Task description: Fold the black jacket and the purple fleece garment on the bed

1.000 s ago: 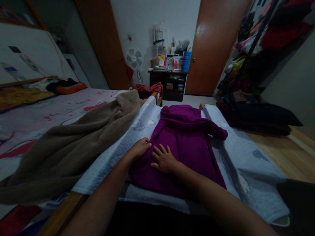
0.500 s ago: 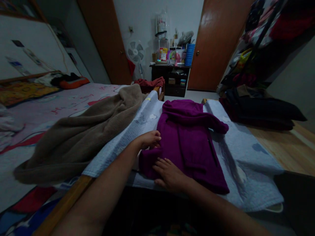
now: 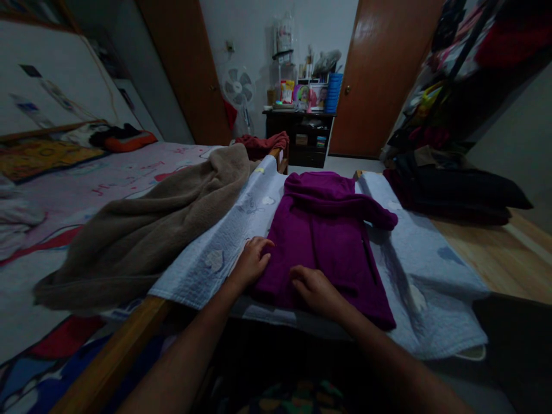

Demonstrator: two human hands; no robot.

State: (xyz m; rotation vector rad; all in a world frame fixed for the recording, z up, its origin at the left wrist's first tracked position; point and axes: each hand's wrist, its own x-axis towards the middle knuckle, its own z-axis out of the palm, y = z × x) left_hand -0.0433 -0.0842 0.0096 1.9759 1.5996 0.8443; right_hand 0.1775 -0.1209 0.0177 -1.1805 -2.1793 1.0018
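A purple jacket (image 3: 297, 230) lies spread on the pale blue quilted cloth (image 3: 435, 276), one sleeve folded across its upper part. A dark zip line shows near its right side. At the jacket's lower left edge is my left hand (image 3: 253, 261), fingers bent loosely and apart, nearest the side seam. My right hand (image 3: 318, 292) hovers over or rests on the lower middle of the jacket; which of these I cannot tell. Its fingers are loosely curled, with no fabric visibly gathered in them.
A brown fleece garment (image 3: 150, 241) lies on the bed (image 3: 129, 172) at left. Dark folded clothes (image 3: 461, 184) are stacked on a wooden surface (image 3: 487, 259) at right. Behind stand a fan (image 3: 239, 86) and a dark cabinet (image 3: 297, 135). A wooden rail (image 3: 116, 351) runs at lower left.
The turned-up lower left part of the jacket now lies flat. My left hand has moved down and left along its edge. My right hand has shifted right and its fingers have curled.
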